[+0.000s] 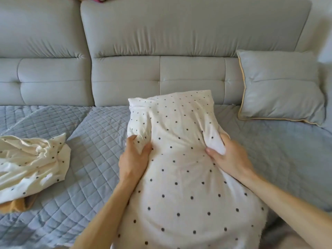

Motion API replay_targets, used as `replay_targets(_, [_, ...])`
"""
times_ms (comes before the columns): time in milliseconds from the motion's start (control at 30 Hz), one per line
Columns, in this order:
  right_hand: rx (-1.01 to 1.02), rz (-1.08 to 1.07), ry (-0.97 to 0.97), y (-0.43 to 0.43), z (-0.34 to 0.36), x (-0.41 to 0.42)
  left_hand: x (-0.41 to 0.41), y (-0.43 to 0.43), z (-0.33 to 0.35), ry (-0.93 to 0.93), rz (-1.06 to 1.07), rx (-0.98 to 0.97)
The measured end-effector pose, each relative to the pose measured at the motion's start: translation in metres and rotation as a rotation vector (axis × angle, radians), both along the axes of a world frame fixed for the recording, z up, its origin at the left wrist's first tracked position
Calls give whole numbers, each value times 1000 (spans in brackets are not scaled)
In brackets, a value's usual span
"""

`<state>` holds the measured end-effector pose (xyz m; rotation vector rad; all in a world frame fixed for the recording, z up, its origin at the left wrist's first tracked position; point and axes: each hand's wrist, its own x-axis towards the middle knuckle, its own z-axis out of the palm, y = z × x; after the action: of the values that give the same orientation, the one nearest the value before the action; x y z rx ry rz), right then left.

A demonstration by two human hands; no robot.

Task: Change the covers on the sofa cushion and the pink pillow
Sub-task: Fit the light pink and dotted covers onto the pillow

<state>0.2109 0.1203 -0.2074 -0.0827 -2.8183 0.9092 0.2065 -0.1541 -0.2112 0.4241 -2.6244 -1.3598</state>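
Right now the dotted pillow (181,173) lies on the quilted seat cover (89,141), its long axis running from the person toward the sofa backrest (161,74), far end tipped up. The left hand (133,157) bunches dotted fabric at its left edge; the right hand (228,155) pinches a fold at the right. A crumpled dotted cover (32,162) lies well left; a grey cushion (280,87) leans right.

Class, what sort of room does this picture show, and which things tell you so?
Probably a home living room: a grey padded sofa backrest, a blue-grey quilted seat cover and a grey scatter cushion with yellow piping.
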Motion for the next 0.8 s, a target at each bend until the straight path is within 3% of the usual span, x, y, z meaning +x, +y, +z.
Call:
replay_targets(100, [36, -64, 268, 1, 47, -31, -36, 3, 42, 208, 52, -13])
replay_targets(200, [-81, -157, 237, 5, 79, -61, -82, -8, 71, 317, 88, -64])
replay_targets(267, [-134, -192, 119, 4, 78, -76, -105, -18, 64, 166, 39, -154])
replay_targets(333, [-196, -139, -107, 2, 57, -79, -108, -26, 42, -185, -86, -361])
replay_targets(400, [-280, -64, -291, 0, 29, -63, -90, -20, 24, -259, -165, -487])
replay_targets(533, [-469, -17, -322, 14, 7, -13, -4, 10, 3, 241, -371, -470])
replay_targets(633, [-594, -35, -563, 33, 6, 16, 58, 26, -28, 526, -667, -771])
replay_targets(700, [-637, 11, -696, 42, 2, 35, 80, 33, -58, 603, -830, -1062])
replay_targets(800, [-602, 48, -745, 42, -8, 67, 90, 34, -82, 548, -894, -1374])
